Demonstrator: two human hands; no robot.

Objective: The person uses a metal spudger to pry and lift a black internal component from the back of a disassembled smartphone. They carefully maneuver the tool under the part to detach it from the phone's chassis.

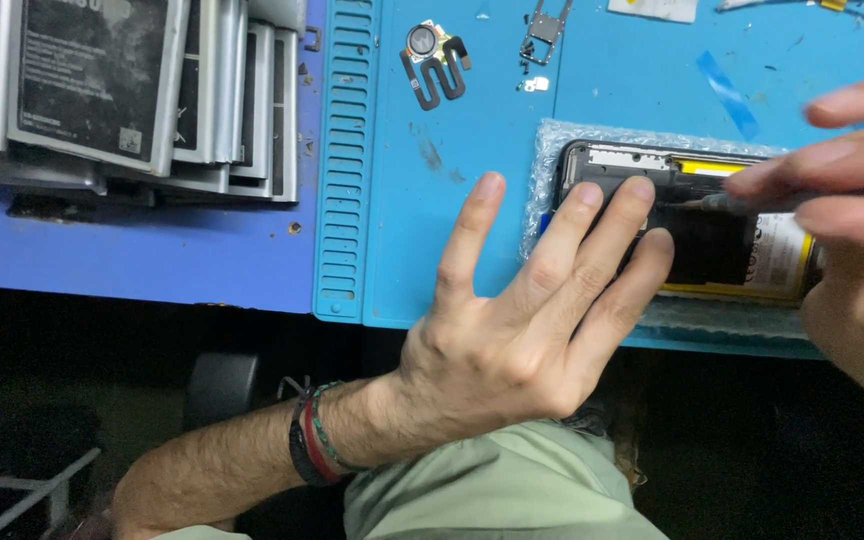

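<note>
My left hand (pixel 512 330), fingers spread, pins opened phone (pixel 692 225). Right hand (pixel 852 200) pinches screwdriver (pixel 752 202) there. Unfastening stage, I judge; next needs steady tip.

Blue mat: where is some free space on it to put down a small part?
Bare mat lies between the slotted strip and the opened phone, below the flex cable. The left hand covers its lower part. It is crowded around the phone, where the right hand works a tool, and left, at the battery stack.

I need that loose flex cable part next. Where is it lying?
In the head view the flex cable lies top centre on the blue mat, above the left hand and left of the small metal bracket.
</note>
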